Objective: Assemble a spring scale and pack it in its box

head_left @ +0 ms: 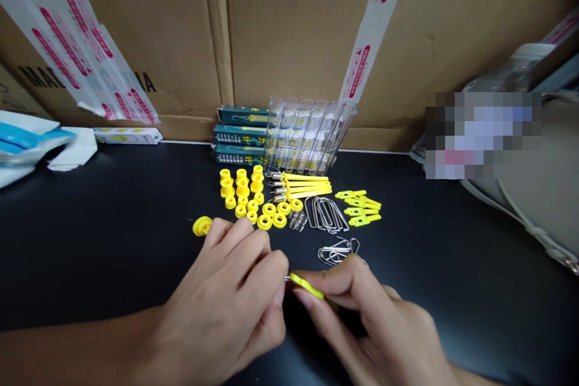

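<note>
Near the bottom centre, my right hand (366, 319) pinches a flat yellow plastic piece (307, 285) between thumb and forefinger. A short bit of metal rod (287, 278) runs from that piece into my left hand (230, 301), whose fingers are closed round it; the rest of the rod is hidden. Just beyond my left knuckles lies a round yellow part (201, 226). Bent wire hooks (339, 251) rest beyond my right fingers, with a pile of larger wire loops (325, 214) behind them.
Yellow collars (242, 187), yellow rings (265, 221), small springs (297, 220), yellow rods with metal tips (307, 186) and flat yellow pieces (362, 211) lie on the black table (113, 235). Behind stand clear tubes (307, 132) and green boxes (239, 136). A grey bag (534, 193) is at right.
</note>
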